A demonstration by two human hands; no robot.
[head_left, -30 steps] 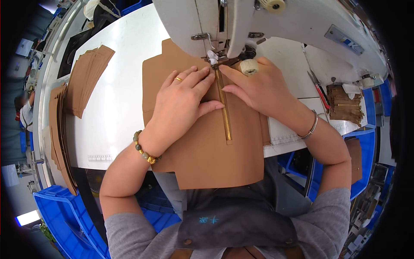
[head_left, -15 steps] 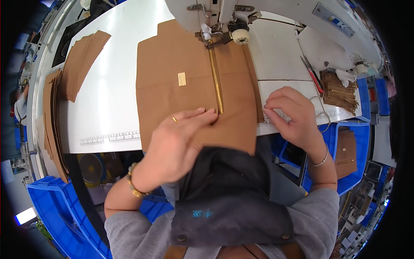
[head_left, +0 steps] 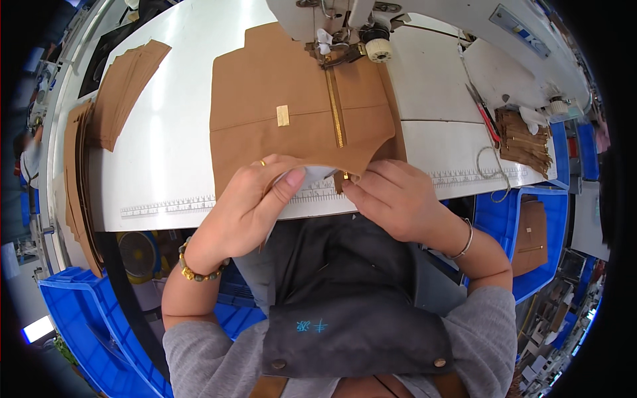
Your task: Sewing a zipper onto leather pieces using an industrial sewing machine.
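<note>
White worktable (head_left: 172,166), sewing machine (head_left: 458,16), blue bins (head_left: 73,315), left hand (head_left: 249,205) and right hand (head_left: 395,199), each grip pinching a brown panel (head_left: 255,83)

The white tabletop (head_left: 176,159) is brightly lit, with glare spread between ten and eleven o'clock. A glowing panel (head_left: 40,330) is washed out at eight o'clock. Straight edges are bent toward the blackened rim.

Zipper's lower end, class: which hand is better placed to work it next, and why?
Probably the right hand: its fingertips are close beside the zipper's lower end. The left hand is farther off and busy holding up the brown panel by its near edge.
</note>
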